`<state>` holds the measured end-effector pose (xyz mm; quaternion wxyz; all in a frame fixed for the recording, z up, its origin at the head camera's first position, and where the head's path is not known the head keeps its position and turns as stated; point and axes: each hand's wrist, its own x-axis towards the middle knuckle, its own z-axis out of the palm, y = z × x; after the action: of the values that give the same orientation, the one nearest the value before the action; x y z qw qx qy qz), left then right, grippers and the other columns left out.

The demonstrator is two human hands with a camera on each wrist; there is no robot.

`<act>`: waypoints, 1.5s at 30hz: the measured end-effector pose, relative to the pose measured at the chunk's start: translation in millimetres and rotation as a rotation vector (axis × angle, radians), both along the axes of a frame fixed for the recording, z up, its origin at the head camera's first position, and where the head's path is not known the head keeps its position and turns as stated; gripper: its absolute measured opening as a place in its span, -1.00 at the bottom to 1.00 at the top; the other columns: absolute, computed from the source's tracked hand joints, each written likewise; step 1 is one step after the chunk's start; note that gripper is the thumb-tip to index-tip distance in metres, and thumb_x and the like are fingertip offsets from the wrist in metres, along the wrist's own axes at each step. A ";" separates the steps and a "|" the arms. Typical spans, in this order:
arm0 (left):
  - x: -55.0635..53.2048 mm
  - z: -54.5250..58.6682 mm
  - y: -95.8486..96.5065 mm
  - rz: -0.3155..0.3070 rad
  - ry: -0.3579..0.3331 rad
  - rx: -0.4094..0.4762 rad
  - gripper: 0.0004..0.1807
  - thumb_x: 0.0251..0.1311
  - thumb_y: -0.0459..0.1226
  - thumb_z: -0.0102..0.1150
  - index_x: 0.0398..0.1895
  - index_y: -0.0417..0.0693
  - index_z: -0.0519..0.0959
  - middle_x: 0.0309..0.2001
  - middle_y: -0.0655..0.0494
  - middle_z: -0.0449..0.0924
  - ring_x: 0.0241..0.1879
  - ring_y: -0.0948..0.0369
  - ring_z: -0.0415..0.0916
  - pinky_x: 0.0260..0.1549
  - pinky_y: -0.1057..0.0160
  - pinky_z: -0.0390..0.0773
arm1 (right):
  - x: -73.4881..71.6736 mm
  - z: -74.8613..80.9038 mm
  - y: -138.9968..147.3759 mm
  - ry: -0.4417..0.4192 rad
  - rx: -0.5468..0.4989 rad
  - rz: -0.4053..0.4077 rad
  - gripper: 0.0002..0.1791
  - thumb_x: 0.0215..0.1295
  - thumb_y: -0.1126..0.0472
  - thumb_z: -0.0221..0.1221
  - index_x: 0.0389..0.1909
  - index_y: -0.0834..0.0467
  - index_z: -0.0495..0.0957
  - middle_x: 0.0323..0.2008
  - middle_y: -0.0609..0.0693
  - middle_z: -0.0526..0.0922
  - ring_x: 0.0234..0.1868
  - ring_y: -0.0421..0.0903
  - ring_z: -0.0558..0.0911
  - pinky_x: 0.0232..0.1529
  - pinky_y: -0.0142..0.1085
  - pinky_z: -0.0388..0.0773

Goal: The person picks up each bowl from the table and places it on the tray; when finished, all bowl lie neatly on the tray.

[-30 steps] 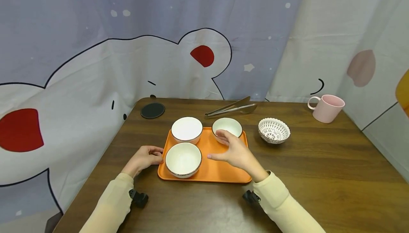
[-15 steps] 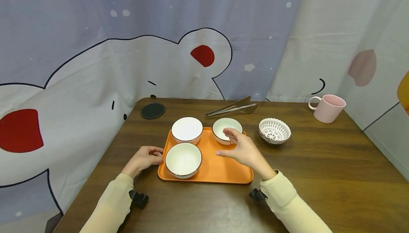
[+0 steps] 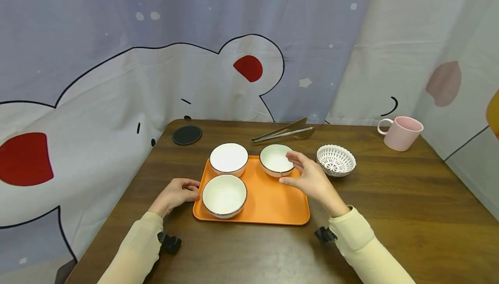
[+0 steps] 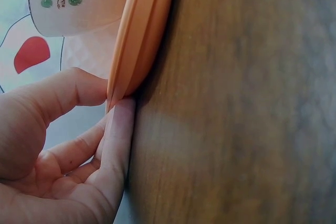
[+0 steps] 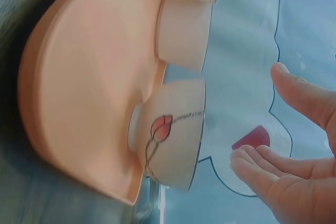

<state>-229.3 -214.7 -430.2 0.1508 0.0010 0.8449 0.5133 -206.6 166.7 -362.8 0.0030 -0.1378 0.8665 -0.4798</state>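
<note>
An orange tray [image 3: 269,208] lies on the table with three white dark-rimmed bowls on it. One bowl [image 3: 224,195] is at the tray's front left, another bowl [image 3: 228,158] at its back left, and a bowl [image 3: 274,160] at its back right. At the tray's left edge my left hand [image 3: 177,195] pinches the rim, thumb above and fingers beneath, as the left wrist view shows. My right hand [image 3: 312,180] hovers above the tray's right side near the back-right bowl, fingers spread from the thumb, holding nothing. In the right wrist view a gap separates it from the flower-patterned bowl [image 5: 176,129].
A white openwork bowl [image 3: 336,160] stands right of the tray. Metal tongs [image 3: 282,132] lie behind it, and a black round coaster [image 3: 187,135] sits at the back left. The pink mug [image 3: 401,134] is at the far right, before a patterned curtain [image 3: 175,80].
My right hand has moved rightward, from over the tray's middle toward its right side beside the back-right bowl. The left hand stays at the tray's edge, and the bowls keep their places.
</note>
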 end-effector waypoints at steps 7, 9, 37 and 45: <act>0.6 0.4 -0.5 -0.001 0.003 0.013 -0.51 0.05 -0.45 0.24 0.12 -0.40 0.50 -0.29 0.03 0.50 -0.30 0.21 0.46 -0.25 0.32 0.59 | -2.6 -1.6 11.6 -0.004 0.018 -0.038 -0.10 0.04 0.28 0.44 0.38 0.35 0.21 0.35 0.32 0.34 0.37 0.22 0.35 0.31 -0.03 0.36; 0.7 0.3 -0.7 -0.002 0.004 0.016 -0.51 0.06 -0.45 0.23 0.12 -0.41 0.50 -0.29 0.02 0.50 -0.30 0.21 0.46 -0.25 0.33 0.58 | -3.9 -2.4 14.7 0.007 0.025 -0.050 -0.09 0.03 0.29 0.45 0.38 0.36 0.20 0.34 0.34 0.34 0.37 0.23 0.36 0.30 -0.01 0.37; 2.6 -0.3 0.9 0.018 -0.007 0.020 -0.52 0.06 -0.45 0.23 0.11 -0.41 0.50 -0.31 0.02 0.48 -0.31 0.20 0.47 -0.24 0.31 0.61 | -11.3 -12.6 54.6 0.040 0.191 -0.212 0.04 -0.01 0.05 0.49 0.38 0.41 0.16 0.34 0.40 0.32 0.35 0.29 0.35 0.34 0.08 0.30; 2.0 0.9 0.9 0.030 -0.016 0.007 -0.52 0.06 -0.44 0.25 0.11 -0.38 0.51 -0.29 0.01 0.49 -0.31 0.19 0.47 -0.25 0.32 0.60 | -14.6 -12.1 66.3 0.051 0.262 -0.252 0.04 0.00 0.02 0.47 0.38 0.40 0.17 0.34 0.40 0.31 0.36 0.29 0.31 0.34 0.13 0.24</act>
<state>-227.3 -213.8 -429.3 0.1501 -0.0153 0.8417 0.5184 -221.2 233.0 -375.0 -0.0610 -0.0388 0.9319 -0.3556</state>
